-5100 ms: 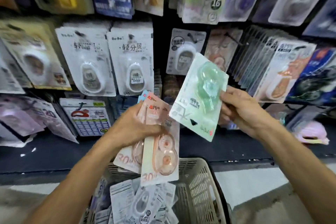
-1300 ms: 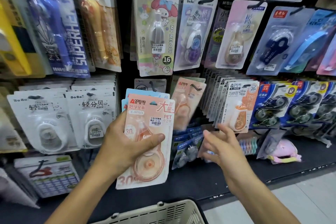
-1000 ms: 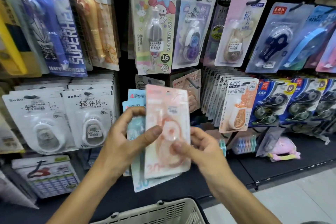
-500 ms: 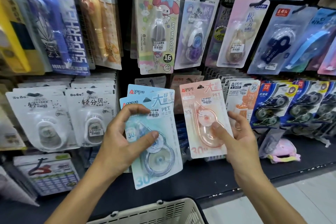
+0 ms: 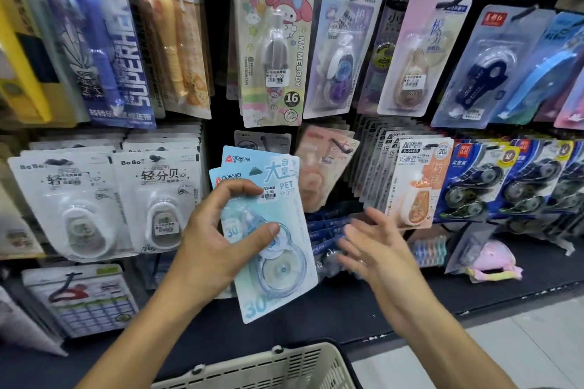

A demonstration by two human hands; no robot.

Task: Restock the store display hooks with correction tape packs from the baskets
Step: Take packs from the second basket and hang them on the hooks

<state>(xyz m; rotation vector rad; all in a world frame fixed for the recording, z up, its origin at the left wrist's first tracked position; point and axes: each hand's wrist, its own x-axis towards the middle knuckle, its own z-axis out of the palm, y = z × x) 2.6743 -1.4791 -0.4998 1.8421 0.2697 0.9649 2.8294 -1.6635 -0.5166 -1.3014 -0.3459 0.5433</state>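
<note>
Head view gives me a dark display wall filling most of what I see, its hooks hung row on row with carded correction tape. Along the top hang a blue Superhero pack, a My Melody pack and a BoBo pack. Lower left hang two stacks of white BoBo packs; to the right a thick row of orange-and-white packs, then dark blue packs. Under the hooks runs a black shelf, with a pink thing lying on it at the right, and pale floor tiles beyond its edge. At the bottom edge I see the rim of a beige basket, right below my arms.

My left grip pinches two light blue correction tape packs, fanned one behind the other: thumb across the front blister, fingers curled over the left edge near the top. The packs stand upright in front of the wall, just below the My Melody pack. Beside them a peach pack hangs tilted and blurred on its hook.

My right grip is spread, fingers straight and pointing left toward the blue packs, not touching them, holding nothing.
</note>
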